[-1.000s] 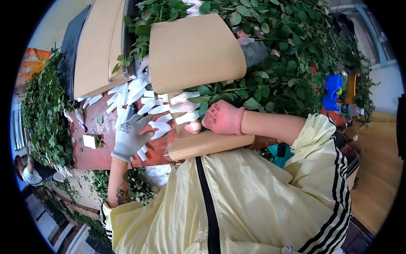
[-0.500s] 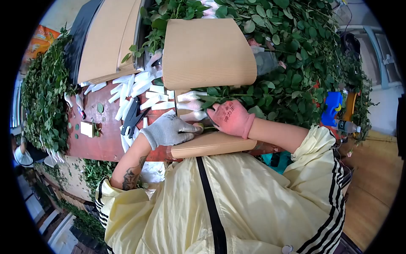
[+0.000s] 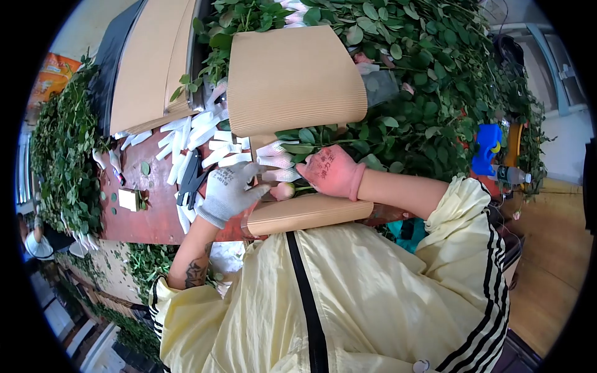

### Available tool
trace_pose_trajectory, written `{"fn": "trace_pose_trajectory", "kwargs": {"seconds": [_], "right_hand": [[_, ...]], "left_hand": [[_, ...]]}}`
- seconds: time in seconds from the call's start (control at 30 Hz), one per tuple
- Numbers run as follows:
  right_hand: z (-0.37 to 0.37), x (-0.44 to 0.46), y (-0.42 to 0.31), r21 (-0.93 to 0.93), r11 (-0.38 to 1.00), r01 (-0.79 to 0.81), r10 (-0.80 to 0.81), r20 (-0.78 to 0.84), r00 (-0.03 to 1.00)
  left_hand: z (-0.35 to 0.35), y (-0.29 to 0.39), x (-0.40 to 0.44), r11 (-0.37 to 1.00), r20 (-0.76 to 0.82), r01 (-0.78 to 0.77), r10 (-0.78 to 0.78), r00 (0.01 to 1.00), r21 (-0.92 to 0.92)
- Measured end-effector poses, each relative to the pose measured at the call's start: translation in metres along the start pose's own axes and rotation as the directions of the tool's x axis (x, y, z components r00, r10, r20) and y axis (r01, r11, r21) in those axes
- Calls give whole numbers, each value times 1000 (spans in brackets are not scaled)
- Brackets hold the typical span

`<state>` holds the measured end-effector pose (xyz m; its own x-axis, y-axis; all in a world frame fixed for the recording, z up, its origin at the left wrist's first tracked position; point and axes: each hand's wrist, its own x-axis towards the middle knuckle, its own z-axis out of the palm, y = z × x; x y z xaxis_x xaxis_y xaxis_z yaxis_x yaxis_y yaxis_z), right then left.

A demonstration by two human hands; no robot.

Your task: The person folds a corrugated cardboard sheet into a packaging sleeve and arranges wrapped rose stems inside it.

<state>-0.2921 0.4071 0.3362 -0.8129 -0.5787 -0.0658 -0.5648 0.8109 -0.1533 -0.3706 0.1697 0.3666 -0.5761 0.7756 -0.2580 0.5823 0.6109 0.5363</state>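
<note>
My left hand [image 3: 233,189], in a grey-white glove, is at the left of a row of roses, its thumb and fingers apart. Close to its fingertips is a rose head without a net [image 3: 283,191], pinkish with a green tint. Just above lie rose heads in white mesh sleeves [image 3: 275,161]. My right hand [image 3: 333,171], in a pink glove with dark print, rests over the stems with its fingers curled together; what they hold is hidden. The roses lie on corrugated cardboard [image 3: 311,212], whose near edge curls up at my jacket.
Loose white mesh sleeves [image 3: 202,129] and a black stapler [image 3: 191,180] lie on the red table [image 3: 161,214]. A bent cardboard sheet [image 3: 295,81] is beyond my hands. Leafy stems [image 3: 429,124] pile at right, near a blue tape dispenser [image 3: 487,149] and a bottle [image 3: 511,174]. Cardboard sheets [image 3: 149,68] are stacked at upper left.
My left hand has moved left and up off the unnetted rose head, and its fingers have spread. My right hand stays over the stems, nearly in the same place. The view has shifted slightly.
</note>
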Motion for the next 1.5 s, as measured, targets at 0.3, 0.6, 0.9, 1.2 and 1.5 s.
{"fn": "trace_pose_trajectory", "kwargs": {"seconds": [0.3, 0.6, 0.9, 1.2, 1.5], "right_hand": [[2, 8, -2, 1, 992, -124, 122, 149, 981], [-5, 4, -2, 32, 997, -74, 68, 150, 986], [-4, 7, -3, -12, 1000, -27, 29, 135, 990], [-16, 10, -4, 81, 972, -219, 219, 13, 976], [-23, 24, -3, -195, 973, -126, 154, 131, 979]], "left_hand": [[26, -16, 0, 968, -186, -214, 235, 954, 130], [-21, -47, -33, 982, -184, 74, -42, 982, 173], [7, 11, 11, 899, 39, -434, 437, 899, -66], [14, 6, 4, 929, 166, -368, 359, 919, 29], [14, 5, 4, 897, 87, -442, 440, 894, 7]]}}
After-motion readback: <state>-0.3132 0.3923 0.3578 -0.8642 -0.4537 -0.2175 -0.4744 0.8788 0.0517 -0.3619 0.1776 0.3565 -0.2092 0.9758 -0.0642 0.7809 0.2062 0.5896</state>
